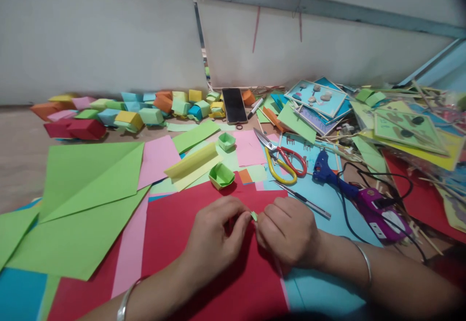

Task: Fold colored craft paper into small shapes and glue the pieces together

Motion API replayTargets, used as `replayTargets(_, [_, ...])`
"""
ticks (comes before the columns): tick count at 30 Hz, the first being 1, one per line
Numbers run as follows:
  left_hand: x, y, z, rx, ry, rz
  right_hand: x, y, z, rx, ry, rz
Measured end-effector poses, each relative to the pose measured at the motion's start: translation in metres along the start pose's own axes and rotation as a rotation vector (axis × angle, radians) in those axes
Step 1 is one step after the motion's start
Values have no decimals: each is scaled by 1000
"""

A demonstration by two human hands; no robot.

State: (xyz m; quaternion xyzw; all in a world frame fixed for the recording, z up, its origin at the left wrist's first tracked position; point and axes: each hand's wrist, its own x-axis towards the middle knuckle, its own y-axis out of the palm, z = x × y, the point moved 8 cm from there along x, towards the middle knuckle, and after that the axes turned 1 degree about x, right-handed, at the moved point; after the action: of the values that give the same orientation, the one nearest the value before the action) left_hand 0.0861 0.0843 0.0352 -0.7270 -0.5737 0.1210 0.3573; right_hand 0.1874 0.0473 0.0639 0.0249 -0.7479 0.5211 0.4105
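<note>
Over the red sheet [171, 243], a small piece of green paper [254, 216] sits between both hands, its left end pinched by thumb and forefinger of the left hand [218, 224] and its right end gripped in the curled fingers of the right hand [289, 228]. The step looks like folding or shaping this piece; its exact form is partly hidden. Any further crease would call for light, even fingertip pressure, since so little paper shows between the hands. At the far edge of the red sheet stands an open green paper box [221, 176], with a smaller green box [226, 141] beyond it. To the right of the sheet lie the scissors [272, 147], a craft knife [309, 201] and a blue glue gun [329, 176]. No brand or label can be read; the picture cards [316, 96] beyond the sheet, to its right, show drawings but no legible writing.
</note>
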Motion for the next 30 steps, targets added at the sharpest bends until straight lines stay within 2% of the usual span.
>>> replayTargets(4, [-2, 4, 3, 23, 14, -22, 2, 0, 6, -35, -36, -15])
replayTargets(14, [-2, 11, 9, -300, -74, 24, 7, -4, 11, -64, -39, -1])
replayTargets(24, [-3, 3, -7, -296, 46, 13, 6, -2, 5, -63, 2, 52])
replayTargets(30, [-2, 0, 0, -240, 39, -60, 3, 3, -5, 52, 54, 84])
